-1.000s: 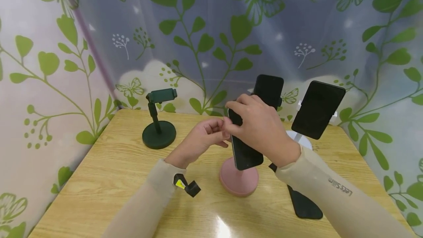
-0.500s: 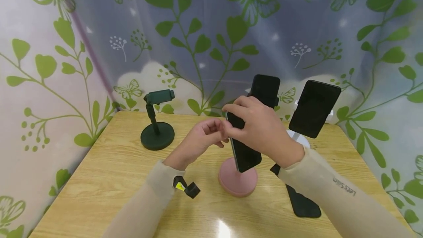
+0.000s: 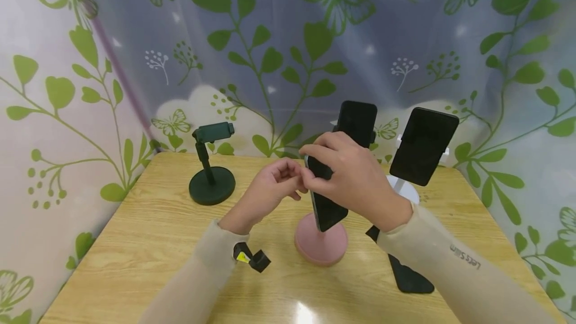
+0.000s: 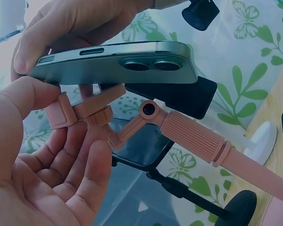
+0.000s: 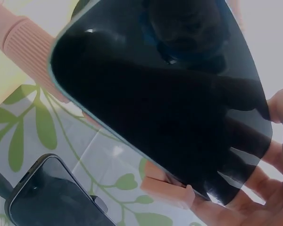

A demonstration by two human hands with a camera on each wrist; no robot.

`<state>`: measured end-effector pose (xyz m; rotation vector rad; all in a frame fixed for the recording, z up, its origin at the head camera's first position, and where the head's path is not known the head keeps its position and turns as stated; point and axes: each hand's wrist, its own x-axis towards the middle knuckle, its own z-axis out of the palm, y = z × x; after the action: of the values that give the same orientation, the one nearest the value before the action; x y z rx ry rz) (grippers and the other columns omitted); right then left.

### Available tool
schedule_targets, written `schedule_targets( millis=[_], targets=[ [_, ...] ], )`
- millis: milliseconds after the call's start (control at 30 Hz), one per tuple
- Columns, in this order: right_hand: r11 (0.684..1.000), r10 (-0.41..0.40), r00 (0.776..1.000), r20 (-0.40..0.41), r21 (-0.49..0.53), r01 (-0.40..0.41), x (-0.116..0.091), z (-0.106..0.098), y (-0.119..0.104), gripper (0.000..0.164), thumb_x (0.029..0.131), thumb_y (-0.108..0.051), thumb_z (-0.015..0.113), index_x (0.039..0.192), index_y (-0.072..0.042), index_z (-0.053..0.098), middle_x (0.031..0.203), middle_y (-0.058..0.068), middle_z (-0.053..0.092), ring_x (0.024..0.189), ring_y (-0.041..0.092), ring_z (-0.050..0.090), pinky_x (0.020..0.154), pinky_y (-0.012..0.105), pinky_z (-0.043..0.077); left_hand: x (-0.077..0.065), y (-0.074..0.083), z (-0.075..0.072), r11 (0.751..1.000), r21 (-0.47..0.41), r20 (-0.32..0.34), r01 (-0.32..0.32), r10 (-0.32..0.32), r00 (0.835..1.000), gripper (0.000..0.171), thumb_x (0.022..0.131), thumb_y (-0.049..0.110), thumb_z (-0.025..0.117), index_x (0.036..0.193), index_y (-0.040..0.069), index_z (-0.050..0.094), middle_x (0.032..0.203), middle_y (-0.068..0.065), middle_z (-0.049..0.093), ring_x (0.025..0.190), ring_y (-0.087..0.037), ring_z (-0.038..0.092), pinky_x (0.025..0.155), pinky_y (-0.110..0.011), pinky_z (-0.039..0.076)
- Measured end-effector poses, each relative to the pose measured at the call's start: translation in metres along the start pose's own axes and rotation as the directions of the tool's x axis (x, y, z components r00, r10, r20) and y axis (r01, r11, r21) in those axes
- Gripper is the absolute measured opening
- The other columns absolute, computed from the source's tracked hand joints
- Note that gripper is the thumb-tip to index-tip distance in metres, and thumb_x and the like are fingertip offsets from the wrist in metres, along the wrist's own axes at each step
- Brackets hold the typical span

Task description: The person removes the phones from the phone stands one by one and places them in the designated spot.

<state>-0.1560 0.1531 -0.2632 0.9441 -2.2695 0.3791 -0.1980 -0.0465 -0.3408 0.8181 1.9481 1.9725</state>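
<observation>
A pink phone stand (image 3: pixel 320 246) stands on the table. In the left wrist view its clamp (image 4: pixel 61 110) sits below a green-edged phone (image 4: pixel 99 70), close to the phone's back. My left hand (image 3: pixel 274 186) pinches the end of that clamp, the thumb above and fingers beneath. The right hand (image 3: pixel 353 176) holds the phone from above by its upper end, thumb at the near side edge. In the right wrist view the dark screen (image 5: pixel 155 108) faces up, with the clamp's pink end (image 5: pixel 167 190) showing past one long edge.
A dark green stand (image 3: pixel 211 184) with a bare clamp is at the back left. Behind the right hand, a black stand carries a phone (image 3: pixel 357 121). Another phone (image 3: pixel 423 146) sits in a white stand at right. A black phone (image 3: pixel 411 276) lies under the right forearm.
The phone has turned a little, so its screen looks narrower from the head view. Both hands keep about the same places; the whole head view has shifted slightly.
</observation>
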Motion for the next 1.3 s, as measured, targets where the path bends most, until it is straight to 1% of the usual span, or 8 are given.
schedule_targets(
  millis=[367, 500, 633, 767, 867, 1033, 1167, 1300],
  targets=[
    [0.999, -0.042, 0.997, -0.064, -0.027, 0.04, -0.005, -0.008, -0.006, 0.029, 0.087, -0.018, 0.078, 0.115, -0.01, 0.077, 0.101, 0.007, 0.067, 0.097, 0.027, 0.062, 0.065, 0.034, 0.053, 0.0, 0.001, 0.002, 1.0, -0.002, -0.012, 0.003, -0.003, 1.0, 0.016, 0.104, 0.018, 0.06, 0.11, 0.003, 0.059, 0.103, -0.01, 0.065, 0.101, -0.046, 0.065, 0.078, -0.035, 0.06],
    [0.999, -0.035, 0.995, -0.093, -0.021, 0.033, -0.008, -0.016, -0.008, 0.03, 0.087, -0.017, 0.078, 0.116, -0.01, 0.077, 0.104, 0.007, 0.067, 0.099, 0.028, 0.063, 0.065, 0.035, 0.054, -0.001, 0.001, 0.002, 1.0, 0.007, -0.026, 0.01, -0.01, 1.0, 0.016, 0.104, 0.019, 0.063, 0.109, 0.004, 0.059, 0.105, -0.013, 0.065, 0.096, -0.034, 0.067, 0.078, -0.034, 0.059],
    [1.0, -0.021, 0.99, -0.14, 0.013, 0.023, -0.017, -0.025, -0.008, 0.029, 0.088, -0.015, 0.073, 0.117, -0.008, 0.077, 0.103, 0.01, 0.066, 0.092, 0.026, 0.061, 0.062, 0.035, 0.051, -0.002, 0.001, 0.003, 1.0, 0.014, -0.047, 0.024, -0.023, 0.999, 0.019, 0.103, 0.021, 0.065, 0.11, 0.004, 0.06, 0.103, -0.014, 0.066, 0.091, -0.023, 0.069, 0.078, -0.035, 0.06],
    [0.999, -0.015, 0.977, -0.211, 0.028, 0.021, -0.033, -0.034, -0.004, 0.031, 0.094, -0.022, 0.065, 0.116, -0.005, 0.077, 0.1, 0.011, 0.067, 0.081, 0.022, 0.056, 0.062, 0.032, 0.045, -0.002, 0.0, 0.005, 0.999, -0.007, -0.058, 0.032, -0.032, 0.998, 0.02, 0.103, 0.019, 0.066, 0.111, 0.001, 0.062, 0.101, -0.012, 0.067, 0.089, -0.021, 0.07, 0.08, -0.036, 0.061],
    [1.0, -0.003, 0.969, -0.246, 0.012, 0.006, -0.048, -0.039, 0.0, 0.036, 0.099, -0.031, 0.059, 0.115, -0.005, 0.078, 0.098, 0.01, 0.067, 0.08, 0.02, 0.053, 0.067, 0.031, 0.043, -0.002, 0.0, 0.007, 0.999, -0.019, -0.056, 0.03, -0.031, 0.998, 0.02, 0.102, 0.016, 0.066, 0.111, -0.001, 0.062, 0.1, -0.011, 0.067, 0.087, -0.02, 0.07, 0.08, -0.036, 0.061],
    [0.997, 0.054, 0.968, -0.244, -0.043, -0.067, -0.074, -0.053, 0.01, 0.042, 0.101, -0.038, 0.055, 0.111, -0.004, 0.079, 0.097, 0.011, 0.067, 0.084, 0.024, 0.058, 0.072, 0.031, 0.045, -0.001, -0.001, 0.01, 0.999, -0.033, -0.059, 0.036, -0.037, 0.998, 0.019, 0.102, 0.013, 0.065, 0.112, -0.002, 0.061, 0.099, -0.011, 0.066, 0.086, -0.019, 0.069, 0.079, -0.035, 0.061],
    [0.985, 0.114, 0.968, -0.225, -0.102, -0.14, -0.097, -0.066, 0.019, 0.048, 0.102, -0.043, 0.052, 0.11, -0.004, 0.079, 0.096, 0.011, 0.067, 0.079, 0.022, 0.056, 0.067, 0.03, 0.042, -0.002, -0.001, 0.01, 0.998, -0.043, -0.068, 0.039, -0.042, 0.997, 0.018, 0.103, 0.014, 0.064, 0.113, -0.001, 0.06, 0.1, -0.012, 0.065, 0.087, -0.019, 0.069, 0.079, -0.033, 0.061],
    [0.966, 0.149, 0.963, -0.225, -0.176, -0.19, -0.12, -0.069, 0.033, 0.052, 0.102, -0.045, 0.049, 0.11, -0.004, 0.079, 0.092, 0.011, 0.065, 0.076, 0.023, 0.053, 0.063, 0.031, 0.04, -0.003, -0.002, 0.01, 0.998, -0.057, -0.079, 0.04, -0.044, 0.996, 0.018, 0.103, 0.016, 0.064, 0.111, 0.0, 0.058, 0.1, -0.015, 0.063, 0.087, -0.019, 0.068, 0.078, -0.032, 0.061]
  ],
)
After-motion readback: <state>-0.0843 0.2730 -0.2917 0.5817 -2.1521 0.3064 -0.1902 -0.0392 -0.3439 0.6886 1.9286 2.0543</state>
